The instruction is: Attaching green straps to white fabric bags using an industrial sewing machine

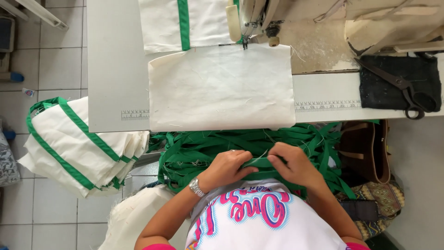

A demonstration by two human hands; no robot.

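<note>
My left hand [226, 167] and my right hand [292, 163] meet over my lap, both pinching one green fabric strap [260, 163] pulled from a heap of green straps [194, 150]. A metal watch sits on my left wrist. Just beyond the heap, a cream cloth panel [221, 87] lies flat on the grey sewing table [111, 69], its far edge under the needle of the sewing machine [252, 18]. Another cream piece with a green stripe [184, 23] lies behind it.
A stack of cream bags with green trim [76, 143] sits at my left over the tiled floor. Black shears [397, 85] rest on a dark cloth at the table's right end. A brown bag [374, 153] hangs below there. Cream cloth [134, 217] lies by my left elbow.
</note>
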